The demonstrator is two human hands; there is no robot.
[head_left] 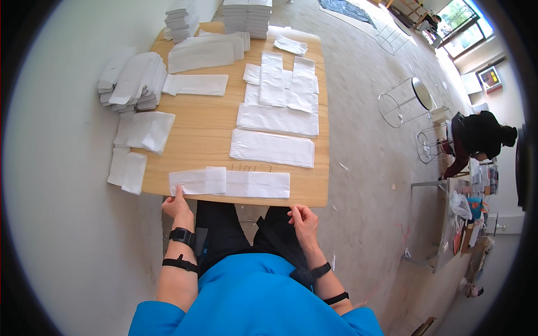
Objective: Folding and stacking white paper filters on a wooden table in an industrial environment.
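Note:
A long row of overlapping flat white paper strips [241,185] lies along the near edge of the wooden table. My left hand [177,205] is at its left end, index finger stretched onto the paper and thumb apart from it. Just off the table's near edge, right of the row, is my right hand [305,225]. Its fingers are curled together, and nothing shows in them. Beyond the row, on the right, lies a flat white paper stack [272,148]. Several thin dark curved lines or wires [252,167] show at the row's far edge; their kind is unclear.
More white paper piles cover the table [207,123]: a fanned heap [134,81] at left, tall stacks [246,17] at the far end, loose pieces at right. A wall [61,140] runs along the left. At right are stools [420,94], a bending person [485,134] and a cluttered table.

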